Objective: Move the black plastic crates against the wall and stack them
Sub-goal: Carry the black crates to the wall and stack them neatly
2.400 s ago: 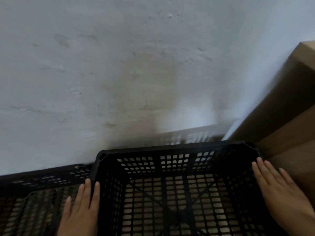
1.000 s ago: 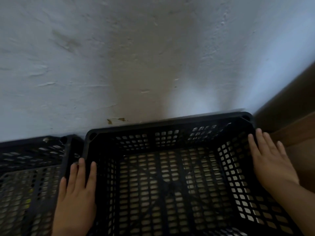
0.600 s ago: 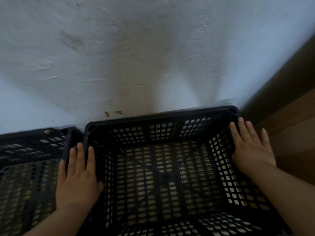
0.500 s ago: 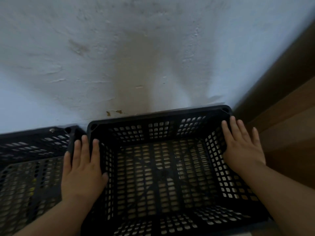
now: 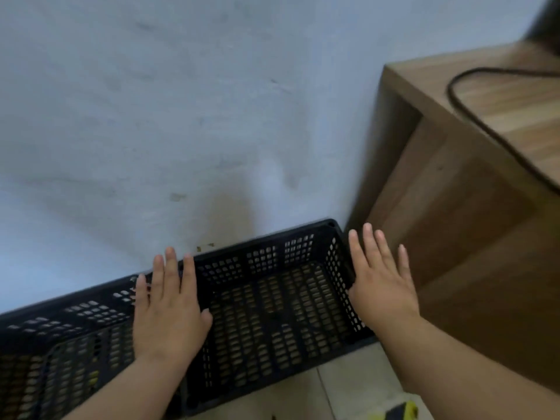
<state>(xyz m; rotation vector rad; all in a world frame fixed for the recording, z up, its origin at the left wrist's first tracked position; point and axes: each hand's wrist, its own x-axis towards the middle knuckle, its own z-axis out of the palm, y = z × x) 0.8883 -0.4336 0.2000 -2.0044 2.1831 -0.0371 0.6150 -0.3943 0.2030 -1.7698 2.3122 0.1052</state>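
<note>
Where the perforated black rectangular plastic crate [image 5: 272, 313] sits against the rough pale wall [image 5: 181, 116], left hand [image 5: 169, 313] and right hand [image 5: 381, 295] lie flat and fully extended at its side rims, gripping nothing.

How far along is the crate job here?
Done: left black crate and right black crate sit against the wall, the right one beside the wooden cabinet. In hand: left hand and right hand, fingers straight, are at its side rims. Left: stacking; they stand side by side.

1 head-worn wide-angle camera looks forward and down from close above the black crate [image 5: 272, 313] against the wall [image 5: 181, 116].
</note>
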